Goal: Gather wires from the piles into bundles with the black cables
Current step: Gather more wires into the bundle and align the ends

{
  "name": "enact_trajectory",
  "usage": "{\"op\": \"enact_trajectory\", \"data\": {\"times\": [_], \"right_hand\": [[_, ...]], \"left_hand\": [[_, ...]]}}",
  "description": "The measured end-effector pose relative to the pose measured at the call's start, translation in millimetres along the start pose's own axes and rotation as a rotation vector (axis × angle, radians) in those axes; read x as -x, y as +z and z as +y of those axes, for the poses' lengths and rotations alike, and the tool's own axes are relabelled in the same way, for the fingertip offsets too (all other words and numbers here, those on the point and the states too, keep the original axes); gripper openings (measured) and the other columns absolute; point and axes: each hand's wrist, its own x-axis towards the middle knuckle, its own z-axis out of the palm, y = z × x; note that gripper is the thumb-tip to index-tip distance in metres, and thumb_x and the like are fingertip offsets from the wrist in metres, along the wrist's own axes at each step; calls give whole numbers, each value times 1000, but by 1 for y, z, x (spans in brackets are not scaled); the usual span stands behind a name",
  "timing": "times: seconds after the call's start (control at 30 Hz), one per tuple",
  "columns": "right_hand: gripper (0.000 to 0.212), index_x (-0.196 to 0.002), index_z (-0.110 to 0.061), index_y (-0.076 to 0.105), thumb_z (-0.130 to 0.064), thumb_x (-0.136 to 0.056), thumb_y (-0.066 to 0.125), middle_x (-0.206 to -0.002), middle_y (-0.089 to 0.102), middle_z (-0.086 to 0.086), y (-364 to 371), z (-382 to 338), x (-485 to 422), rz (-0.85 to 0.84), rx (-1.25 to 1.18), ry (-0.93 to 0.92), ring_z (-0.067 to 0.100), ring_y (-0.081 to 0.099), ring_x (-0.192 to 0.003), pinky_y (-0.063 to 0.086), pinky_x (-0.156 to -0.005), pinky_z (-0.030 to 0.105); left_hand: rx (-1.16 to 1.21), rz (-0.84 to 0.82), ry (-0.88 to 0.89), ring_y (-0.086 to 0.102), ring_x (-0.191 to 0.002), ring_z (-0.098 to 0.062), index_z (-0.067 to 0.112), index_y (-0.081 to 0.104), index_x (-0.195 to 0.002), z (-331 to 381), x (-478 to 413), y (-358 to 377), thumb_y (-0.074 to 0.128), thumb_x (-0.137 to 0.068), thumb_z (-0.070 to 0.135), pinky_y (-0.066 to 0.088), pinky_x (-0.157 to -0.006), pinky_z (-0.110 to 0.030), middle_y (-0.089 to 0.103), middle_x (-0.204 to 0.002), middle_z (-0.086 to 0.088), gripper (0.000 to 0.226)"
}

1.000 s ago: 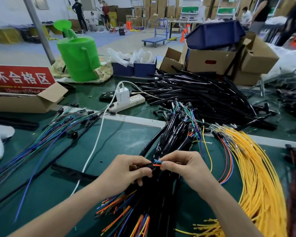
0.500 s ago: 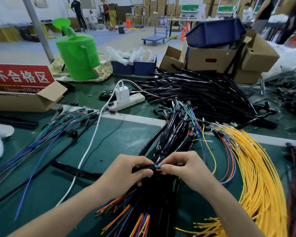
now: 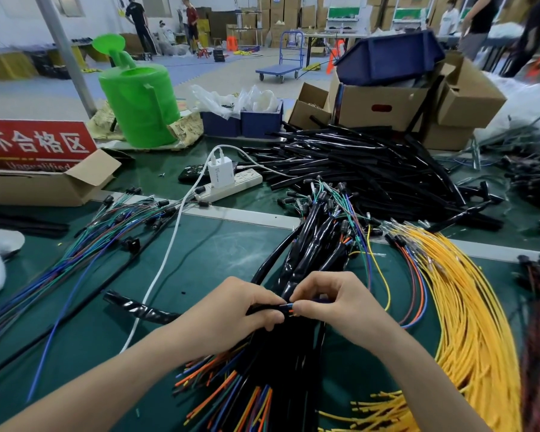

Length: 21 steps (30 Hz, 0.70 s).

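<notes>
Now left hand (image 3: 237,310) grips black cable (image 3: 262,308); right hand (image 3: 334,302) pinches wire ends (image 3: 289,307), knuckles raised.

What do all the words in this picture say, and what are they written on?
"不合格区": big white characters on the red sign.
"Unqualified": small white letters under them on the same sign; the cardboard box cuts off their lower edge and hides anything after.
White charger: faint tiny print, too small to read.
Stacked boxes by the far wall: any labels are too blurred to read.
</notes>
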Motion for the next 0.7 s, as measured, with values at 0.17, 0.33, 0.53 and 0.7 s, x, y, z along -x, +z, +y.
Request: {"op": "enact_trajectory", "data": {"times": [0.17, 0.33, 0.53, 0.7], "right_hand": [[23, -85, -16, 69, 4, -76, 71, -87, 64, 12, -9, -2, 3, -81, 5, -19, 17, 55, -70, 44, -66, 25], [23, -81, -21, 72, 1, -75, 74, -74, 64, 3, -9, -3, 3, -50, 65, -88, 7, 56, -63, 44, -62, 20], [21, -81, -20, 77, -2, -71, 77, -69, 62, -14, -4, -4, 3, 34, 201, -227, 3, 58, -62, 41, -60, 13], [17, -81, -17, 77, -2, -72, 76, -74, 63, -8, -4, -5, 3, 11, 226, -247, 5, 58, -64, 43, -61, 15]], "left_hand": [[80, -36, -67, 54, -61, -22, 25, 69, -81, -1, 2, 0, 57, -90, 38, 43, -59, -36, 67, -70, 1, 20], [210, -96, -86, 41, -51, -9, 27, 70, -79, 1, 1, -5, 54, -90, 38, 32, -50, -23, 66, -69, -2, 22], [311, -258, -93, 37, -47, -3, 30, 72, -93, -1, -3, -19, 55, -94, 29, 30, -46, -15, 61, -61, 9, 18], [270, -337, -53, 42, -58, -12, 35, 71, -97, -2, -4, -25, 54, -91, 39, 33, -56, -29, 60, -62, 10, 19]]}}
